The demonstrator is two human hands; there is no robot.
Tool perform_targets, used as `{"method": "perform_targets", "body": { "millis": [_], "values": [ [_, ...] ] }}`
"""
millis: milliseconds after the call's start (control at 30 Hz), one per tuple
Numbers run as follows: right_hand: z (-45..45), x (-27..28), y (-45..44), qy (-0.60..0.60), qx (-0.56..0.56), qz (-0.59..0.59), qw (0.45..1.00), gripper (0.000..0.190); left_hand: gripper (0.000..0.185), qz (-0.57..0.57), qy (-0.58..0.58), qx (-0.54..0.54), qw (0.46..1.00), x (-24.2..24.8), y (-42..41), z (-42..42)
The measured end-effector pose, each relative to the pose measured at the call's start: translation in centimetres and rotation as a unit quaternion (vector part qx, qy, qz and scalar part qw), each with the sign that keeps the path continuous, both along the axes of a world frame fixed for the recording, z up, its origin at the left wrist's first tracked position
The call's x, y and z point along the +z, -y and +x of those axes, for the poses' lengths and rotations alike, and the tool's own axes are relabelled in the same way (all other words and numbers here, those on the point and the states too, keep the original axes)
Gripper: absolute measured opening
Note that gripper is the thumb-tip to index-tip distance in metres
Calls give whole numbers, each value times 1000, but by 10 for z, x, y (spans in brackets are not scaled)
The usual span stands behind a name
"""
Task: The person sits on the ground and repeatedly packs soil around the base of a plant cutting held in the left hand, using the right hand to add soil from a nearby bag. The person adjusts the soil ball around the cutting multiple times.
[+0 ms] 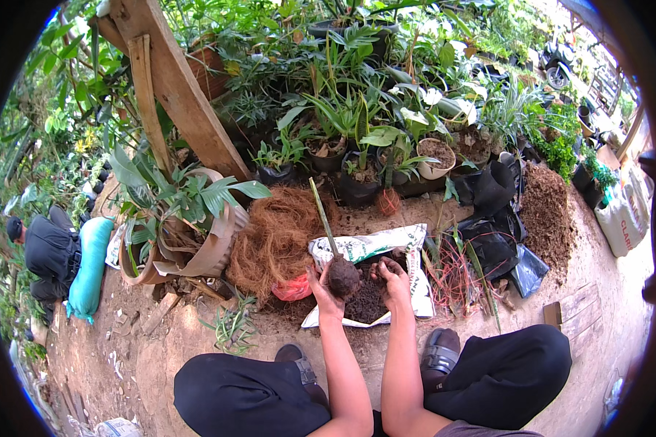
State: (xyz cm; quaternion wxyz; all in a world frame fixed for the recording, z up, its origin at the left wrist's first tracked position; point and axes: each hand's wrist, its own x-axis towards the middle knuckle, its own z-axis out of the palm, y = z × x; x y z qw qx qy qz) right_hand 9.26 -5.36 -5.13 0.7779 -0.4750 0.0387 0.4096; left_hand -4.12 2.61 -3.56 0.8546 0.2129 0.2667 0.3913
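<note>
My left hand (326, 292) holds a round ball of dark soil (343, 277), from which a long green plant stem (323, 218) rises, leaning up and to the left. Just right of the ball, my right hand (392, 279) is over the soil with its fingers curled; it is smeared with dirt and no object shows in it. Beneath both hands lies a white printed plastic sack (422, 278), its opening spread around loose dark potting soil (367, 303). A heap of brown coconut fibre (279, 235) lies to the left, with a red plastic piece (292, 288) at its lower edge.
Potted plants crowd the far side, before a leaning wooden beam (186, 93). A large clay-coloured pot (218, 248) stands left. Red plastic string (459, 278), black plastic bags (492, 240) and a brown coir heap (546, 218) lie right. Another person (52, 246) is far left beside a teal sack (89, 267).
</note>
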Motion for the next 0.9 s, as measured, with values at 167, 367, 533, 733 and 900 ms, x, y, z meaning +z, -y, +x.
{"method": "perform_targets", "body": {
  "millis": [167,367,533,733,900],
  "values": [
    [2,4,3,-18,3,11,1000,26,92,29,-47,-5,998,7,2,1],
    [1,8,4,-40,-3,46,998,33,86,34,-44,-12,998,12,3,3],
    [-1,10,3,-58,-38,58,996,32,88,39,-48,-11,998,14,4,2],
    [0,6,0,-30,-39,36,998,27,89,42,-49,-10,998,11,3,2],
    [1,1,3,-47,-30,58,997,26,85,36,-55,-14,998,11,4,3]
  ]
}}
